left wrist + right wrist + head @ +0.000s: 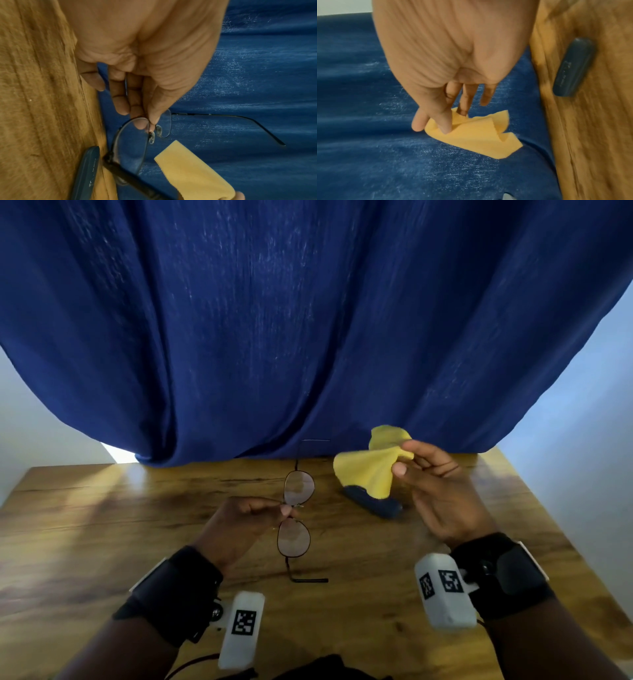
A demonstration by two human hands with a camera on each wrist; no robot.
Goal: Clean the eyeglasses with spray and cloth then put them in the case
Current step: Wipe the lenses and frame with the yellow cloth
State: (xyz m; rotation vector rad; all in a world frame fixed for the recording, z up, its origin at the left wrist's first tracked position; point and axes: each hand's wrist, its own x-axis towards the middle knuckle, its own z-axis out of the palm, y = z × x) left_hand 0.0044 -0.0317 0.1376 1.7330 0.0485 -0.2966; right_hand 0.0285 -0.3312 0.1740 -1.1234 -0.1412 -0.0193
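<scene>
Yellow microfibre is what my right hand (pixel 442 491) has pinched between thumb and fingertips: the cloth (pixel 371 465) hangs loose in the air, just above the far end of the case (pixel 375 503). My left hand (pixel 239 529) pinches the eyeglasses (pixel 296 517) at the bridge, thumb against curled fingers, holding them up over the desk (pixel 102 525), to the left of the case and near it.

As I judge it, the wiping is the step in hand: cloth and glasses are both lifted but apart, not yet touching. I see no spray bottle in any view, so I cannot tell whether spraying is done. The dark blue case lies shut on the desk, so opening it and laying the glasses inside is all still ahead.

The glasses' long axis, lens to lens, runs away from me towards the blue curtain (pixel 308 320) behind the case, one lens far and one near. Both temples are unfolded and stick out to the right, towards the case side. They will need folding before the case takes them
</scene>
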